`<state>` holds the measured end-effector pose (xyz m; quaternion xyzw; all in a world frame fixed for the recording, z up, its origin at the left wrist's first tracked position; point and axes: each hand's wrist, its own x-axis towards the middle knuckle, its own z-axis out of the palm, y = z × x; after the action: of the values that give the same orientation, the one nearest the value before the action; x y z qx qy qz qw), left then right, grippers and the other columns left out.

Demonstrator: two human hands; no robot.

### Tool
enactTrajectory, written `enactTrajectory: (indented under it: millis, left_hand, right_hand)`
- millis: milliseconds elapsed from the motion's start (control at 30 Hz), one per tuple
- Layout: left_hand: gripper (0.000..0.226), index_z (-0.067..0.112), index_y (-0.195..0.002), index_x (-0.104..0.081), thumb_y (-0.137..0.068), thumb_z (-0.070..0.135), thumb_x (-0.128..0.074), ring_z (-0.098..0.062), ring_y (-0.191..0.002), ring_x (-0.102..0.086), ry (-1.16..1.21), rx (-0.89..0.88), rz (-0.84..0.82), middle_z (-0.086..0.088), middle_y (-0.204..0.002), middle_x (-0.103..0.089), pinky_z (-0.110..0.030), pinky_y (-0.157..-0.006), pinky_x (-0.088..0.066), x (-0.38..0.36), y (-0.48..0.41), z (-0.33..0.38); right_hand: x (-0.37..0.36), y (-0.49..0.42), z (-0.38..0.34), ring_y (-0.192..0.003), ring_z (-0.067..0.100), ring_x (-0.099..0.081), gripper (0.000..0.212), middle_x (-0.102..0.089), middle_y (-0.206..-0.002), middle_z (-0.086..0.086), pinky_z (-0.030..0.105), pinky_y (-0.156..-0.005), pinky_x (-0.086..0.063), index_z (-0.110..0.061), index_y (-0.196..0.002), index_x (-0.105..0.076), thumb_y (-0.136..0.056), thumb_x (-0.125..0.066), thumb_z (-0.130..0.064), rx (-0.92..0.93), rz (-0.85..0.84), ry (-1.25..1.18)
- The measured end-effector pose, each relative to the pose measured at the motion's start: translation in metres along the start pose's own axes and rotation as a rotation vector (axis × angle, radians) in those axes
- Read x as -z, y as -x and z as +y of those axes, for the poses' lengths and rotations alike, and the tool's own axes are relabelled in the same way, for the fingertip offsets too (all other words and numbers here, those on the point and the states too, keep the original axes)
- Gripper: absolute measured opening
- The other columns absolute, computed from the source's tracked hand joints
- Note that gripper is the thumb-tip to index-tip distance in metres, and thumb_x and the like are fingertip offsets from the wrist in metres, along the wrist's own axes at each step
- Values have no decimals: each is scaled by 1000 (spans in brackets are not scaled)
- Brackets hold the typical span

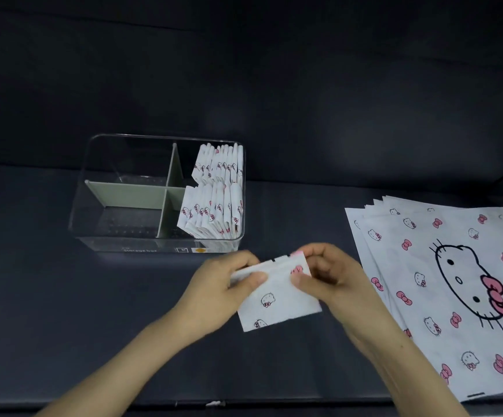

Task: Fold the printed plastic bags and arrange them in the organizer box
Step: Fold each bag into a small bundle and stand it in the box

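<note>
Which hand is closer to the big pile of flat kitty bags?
Right. The right hand is just beside the pile of flat bags; the left hand is farther, across the folded bag both hold.

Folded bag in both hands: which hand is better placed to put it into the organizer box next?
Probably the left hand. It grips the folded bag on the side nearer the organizer box, which sits ahead and left. The right hand pinches the bag's other edge, next to the unfolded bags.
</note>
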<state>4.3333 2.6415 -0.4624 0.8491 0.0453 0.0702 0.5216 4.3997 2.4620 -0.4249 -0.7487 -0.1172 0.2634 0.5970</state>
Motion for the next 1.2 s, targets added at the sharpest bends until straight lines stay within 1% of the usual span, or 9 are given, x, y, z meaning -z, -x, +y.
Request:
enactTrajectory:
  millis: [100, 267, 400, 567, 733, 867, 1033, 1100, 1200]
  left_hand:
    - [21, 16, -79, -61, -84, 36, -57, 0, -65, -53, 169, 110, 95, 9, -67, -60, -13, -61, -39, 2, -11, 7]
    - [41, 21, -114, -68, -97, 40, -37, -22, -122, -47, -732, -352, 214, -4, -128, -58, -43, -108, -27, 29, -46, -11]
    - [41, 23, -89, -74, -96, 42, -38, -34, -131, -42, -947, -287, 191, -10, -134, -54, -60, -113, -15, 50, -62, -38]
    - [35, 22, -86, -73, -92, 40, -43, -38, -127, -46, -851, -204, 276, -12, -127, -57, -62, -111, -19, 56, -54, -54]
    - [36, 22, -92, -73, -93, 40, -42, -38, -131, -43, -753, -168, 281, -13, -131, -55, -60, -112, -21, 54, -53, -60]
    - [38, 22, -96, -73, -95, 40, -39, -38, -133, -40, -699, -151, 287, -15, -134, -53, -54, -113, -22, 51, -52, -63]
    - [39, 22, -111, -70, -96, 39, -39, -39, -134, -39, -676, -172, 289, -16, -138, -51, -52, -112, -23, 49, -50, -64]
    - [41, 22, -122, -66, -96, 40, -39, -38, -134, -38, -681, -191, 288, -15, -141, -49, -54, -112, -26, 50, -48, -66]
    - [46, 22, -129, -60, -97, 45, -36, -37, -135, -38, -682, -186, 293, -15, -141, -48, -55, -111, -28, 54, -44, -71]
  right_hand:
    - [-12, -5, -3, -84, 22, -70, 12, -74, -91, 10, 28, -71, -57, -4, -98, -67, -90, -58, -4, -84, 19, -219]
    - [-19, -26, -11, -75, 17, -69, 19, -72, -78, -4, 28, -59, -58, -15, -84, -68, -89, -54, -2, 39, 354, 34]
    - [-21, -44, -29, -71, 13, -67, 21, -69, -76, -11, 39, -64, -57, -24, -83, -66, -87, -51, -9, 161, 458, 313]
    - [-44, -71, -47, -71, 21, -65, 17, -68, -80, 0, 37, -64, -55, -12, -95, -65, -85, -51, -9, 258, 405, 487]
    - [-70, -98, -49, -54, 12, -37, 10, -50, -70, 0, 14, -46, -25, -9, -92, -57, -90, -47, -7, 361, 360, 809]
    - [-86, -110, -42, -70, 25, -56, 17, -60, -82, 8, 23, -50, -25, -5, -108, -54, -95, -44, -6, 339, 338, 1048]
    - [-106, -112, -12, -28, 16, -46, 28, -51, -41, 2, 15, -34, -16, -1, -74, -63, -58, -86, -1, 479, 382, 1090]
    - [-109, -109, 2, -33, 16, -49, 17, -55, -46, 2, 19, -36, -25, 0, -87, -66, -82, -71, -15, 541, 404, 998]
    - [-110, -102, 5, -50, 18, -53, 43, -60, -55, -1, 24, -44, -38, -4, -106, -68, -98, -33, -28, 520, 471, 934]
